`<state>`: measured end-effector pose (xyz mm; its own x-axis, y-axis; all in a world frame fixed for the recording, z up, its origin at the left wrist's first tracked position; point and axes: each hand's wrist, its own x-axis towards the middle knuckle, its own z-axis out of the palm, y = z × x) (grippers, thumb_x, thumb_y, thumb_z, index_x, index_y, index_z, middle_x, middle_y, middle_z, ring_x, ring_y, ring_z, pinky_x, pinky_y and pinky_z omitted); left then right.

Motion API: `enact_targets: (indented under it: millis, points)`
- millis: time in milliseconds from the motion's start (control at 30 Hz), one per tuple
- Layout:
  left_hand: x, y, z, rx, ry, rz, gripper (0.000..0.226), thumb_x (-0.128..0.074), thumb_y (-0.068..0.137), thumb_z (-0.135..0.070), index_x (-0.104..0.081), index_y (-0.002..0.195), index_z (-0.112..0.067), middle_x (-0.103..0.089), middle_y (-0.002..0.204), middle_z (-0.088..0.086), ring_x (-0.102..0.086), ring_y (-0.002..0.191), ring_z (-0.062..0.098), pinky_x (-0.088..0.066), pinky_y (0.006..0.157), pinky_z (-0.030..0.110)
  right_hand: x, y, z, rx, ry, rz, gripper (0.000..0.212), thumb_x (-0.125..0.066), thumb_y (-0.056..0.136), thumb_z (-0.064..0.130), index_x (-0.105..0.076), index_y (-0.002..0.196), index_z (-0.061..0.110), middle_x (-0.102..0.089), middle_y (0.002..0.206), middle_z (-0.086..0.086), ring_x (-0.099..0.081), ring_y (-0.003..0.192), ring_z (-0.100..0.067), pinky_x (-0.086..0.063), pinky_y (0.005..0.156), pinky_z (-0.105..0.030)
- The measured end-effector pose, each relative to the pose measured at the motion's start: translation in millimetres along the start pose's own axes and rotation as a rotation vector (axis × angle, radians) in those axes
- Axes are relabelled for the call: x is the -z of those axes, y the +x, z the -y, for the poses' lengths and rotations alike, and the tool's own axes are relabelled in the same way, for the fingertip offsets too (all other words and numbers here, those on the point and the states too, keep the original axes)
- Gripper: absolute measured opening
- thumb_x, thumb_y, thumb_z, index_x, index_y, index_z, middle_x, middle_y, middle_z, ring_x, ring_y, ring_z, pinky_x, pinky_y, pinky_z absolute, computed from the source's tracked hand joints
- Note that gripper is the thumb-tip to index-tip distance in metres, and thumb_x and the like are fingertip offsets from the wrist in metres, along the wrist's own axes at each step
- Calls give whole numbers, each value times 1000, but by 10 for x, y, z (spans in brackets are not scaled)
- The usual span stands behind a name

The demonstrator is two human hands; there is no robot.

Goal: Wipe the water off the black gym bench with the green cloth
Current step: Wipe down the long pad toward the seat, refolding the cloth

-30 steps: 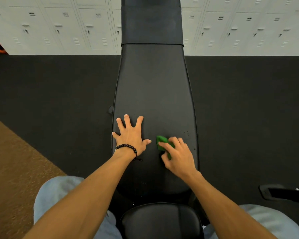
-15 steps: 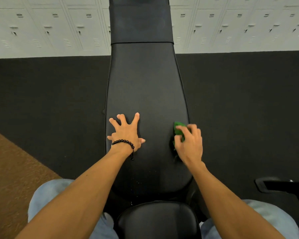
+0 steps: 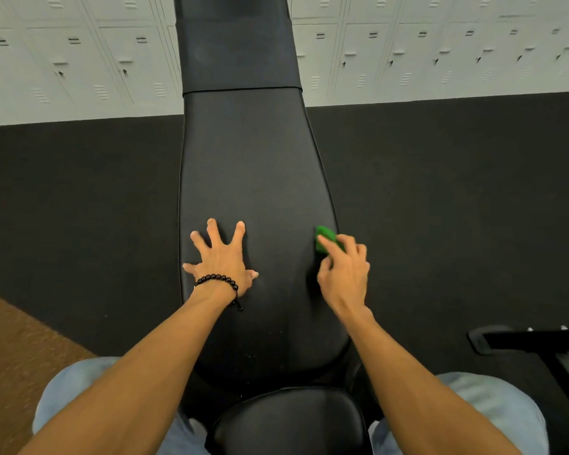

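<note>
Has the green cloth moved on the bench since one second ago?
Yes. The green cloth, under the right hand, went from near the middle of the black gym bench to its right edge.

No legible text, label, brand or number on any surface in view.

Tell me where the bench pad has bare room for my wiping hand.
Free: the bench pad beyond both hands up to its seam, and the strip between left hand and right hand. Crowded: the right edge, under the green cloth.
</note>
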<state>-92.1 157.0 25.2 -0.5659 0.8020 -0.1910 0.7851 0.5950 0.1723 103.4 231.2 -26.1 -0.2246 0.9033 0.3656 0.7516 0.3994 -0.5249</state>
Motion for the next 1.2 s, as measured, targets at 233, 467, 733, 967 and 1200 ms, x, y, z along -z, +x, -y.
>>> enact_targets:
  millis: [233,467,733,967,1200]
  points:
    - [139,157,-240,-174,-12,-50,104,-82,69,-52,-17,149,-37,19,158,5,15,147,38,-20,107,75,40,-13,-349,-23,81,15,39,-60,91,13,-66,128,22,-55,115,0,-45,94,-16,-52,75,-40]
    - [183,430,-400,-264,123,6,128,-75,63,-71,15,150,-46,32,158,-1,29,145,35,-7,104,80,-69,-433,-353,13,12,49,57,-64,89,11,-54,140,35,-47,144,2,-41,119,-22,-42,85,-42]
    - [142,492,-375,-266,111,11,129,-77,62,-69,15,150,-49,32,158,-5,29,145,34,-9,105,79,-240,839,142,62,77,53,58,-49,95,4,-49,144,34,-35,157,-2,-32,141,-28,-35,103,-57]
    - [122,482,-368,-263,115,5,128,-76,62,-70,15,150,-48,32,158,-5,29,145,33,-9,105,79,-265,-90,-213,73,135,4,62,-46,86,0,-54,141,28,-38,156,-5,-29,148,-27,-36,108,-60]
    - [143,475,-379,-262,126,16,129,-76,62,-71,16,150,-48,33,158,-4,28,145,34,-9,105,78,-222,154,-192,-9,197,-11,73,-54,82,-15,-52,143,25,-35,157,-10,-29,147,-33,-35,110,-58]
